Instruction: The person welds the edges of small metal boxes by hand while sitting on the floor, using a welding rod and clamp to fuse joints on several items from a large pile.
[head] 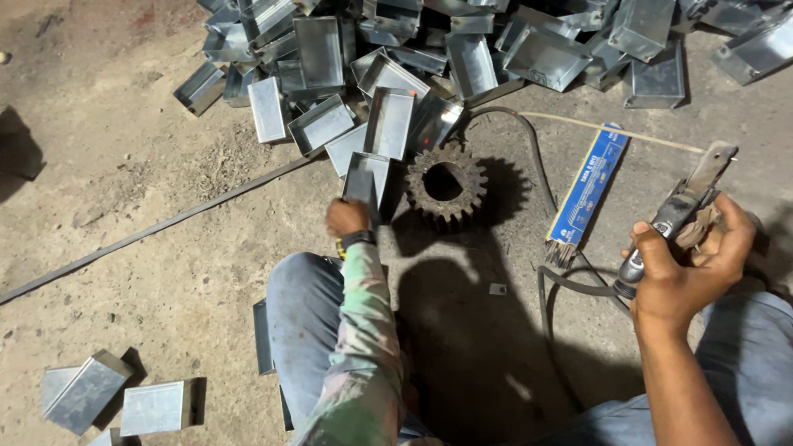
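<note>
Just beyond the left hand (347, 216), its fingers closed around the near end of a small sheet-metal box (365, 179), lies a big heap of like metal boxes (429, 49); a rusty toothed gear (446, 183) sits on the concrete floor (124, 165) right beside that box. Off at the other side, the right hand (690, 260) is clenched on a welding electrode holder (681, 208) whose cable (570, 281) loops below it; a blue pack of welding rods (588, 186) lies between the gear and this hand.

Grey metal boxes (388, 124), blue electrode packet (588, 186), rusty gear (446, 182)
</note>
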